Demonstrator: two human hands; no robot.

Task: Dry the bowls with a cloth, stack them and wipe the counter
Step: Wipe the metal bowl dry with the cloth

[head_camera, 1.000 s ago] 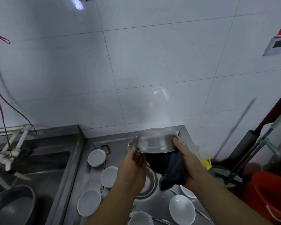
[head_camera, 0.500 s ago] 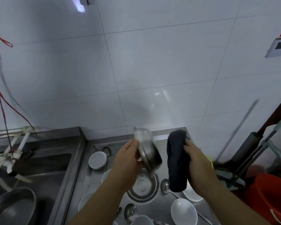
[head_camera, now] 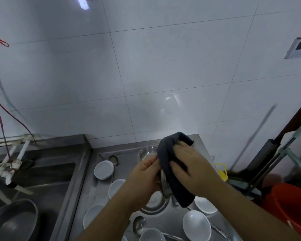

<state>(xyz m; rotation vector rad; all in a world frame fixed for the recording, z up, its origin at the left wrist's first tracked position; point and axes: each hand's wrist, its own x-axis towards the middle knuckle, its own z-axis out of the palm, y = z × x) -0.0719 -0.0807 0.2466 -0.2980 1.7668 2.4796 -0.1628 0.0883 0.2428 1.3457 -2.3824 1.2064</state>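
White-tiled kitchen wall (head_camera: 146,66) behind a steel sink (head_camera: 42,180).
Left of the grip lies the sink; right stands an orange bucket (head_camera: 288,206); a wall panel (head_camera: 299,48) hangs above right.

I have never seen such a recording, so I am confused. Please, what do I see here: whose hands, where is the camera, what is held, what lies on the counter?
No machine here: a person wears a camera on the head, looking down at both hands. The left hand grips a steel bowl turned on edge. The right hand presses a dark cloth against it, drying it. Below, on the steel counter, lie white bowls, more steel bowls and a ladle. A sink is at left.
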